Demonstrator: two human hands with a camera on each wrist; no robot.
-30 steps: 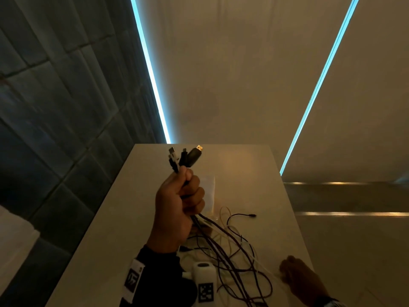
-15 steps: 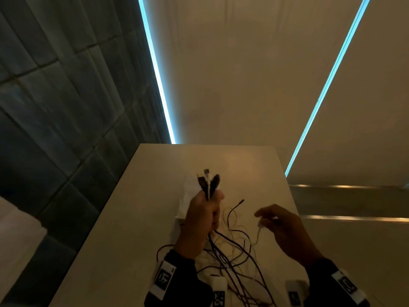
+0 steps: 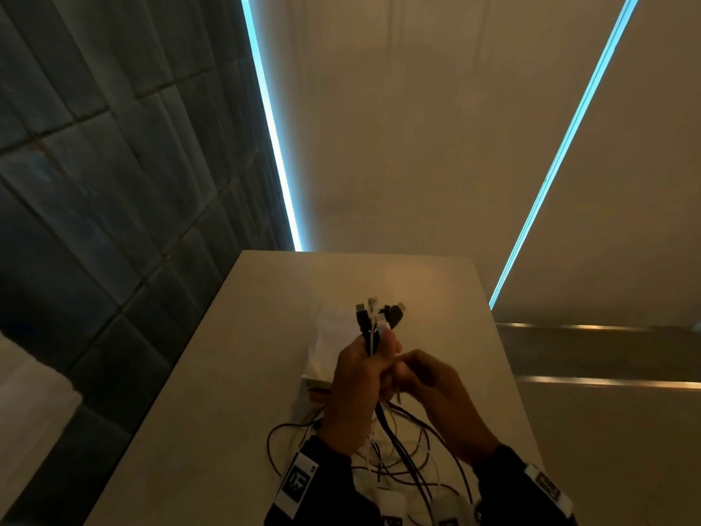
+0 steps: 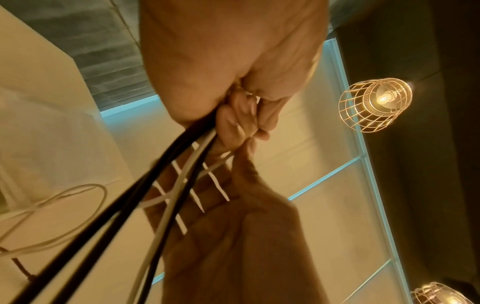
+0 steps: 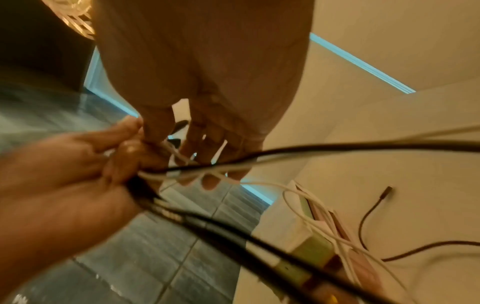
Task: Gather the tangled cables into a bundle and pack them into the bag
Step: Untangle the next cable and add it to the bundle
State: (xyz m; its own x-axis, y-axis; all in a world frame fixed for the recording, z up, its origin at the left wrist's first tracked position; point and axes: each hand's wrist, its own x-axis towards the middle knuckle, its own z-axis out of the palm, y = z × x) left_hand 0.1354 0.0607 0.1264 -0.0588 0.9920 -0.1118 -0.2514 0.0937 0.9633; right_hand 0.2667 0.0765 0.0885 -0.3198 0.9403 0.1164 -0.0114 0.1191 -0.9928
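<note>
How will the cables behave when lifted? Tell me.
Likely floppy: below the left hand the cables sag in loose loops onto the table. Probably light, since one fist holds several. Tangled strands may drag along.

Left hand (image 3: 358, 389) raised over the table, fist curled around a bunch of cables (image 3: 373, 324). Right hand (image 3: 436, 396) pressed against it, fingers (image 5: 207, 144) bent among the strands, apparently pinching 1 white strand, though blur hides the contact. Both wrists in dark sleeves.

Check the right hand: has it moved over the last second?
Yes. The right hand left the table's near right edge, going up and left to the cables the left hand grips.
</note>
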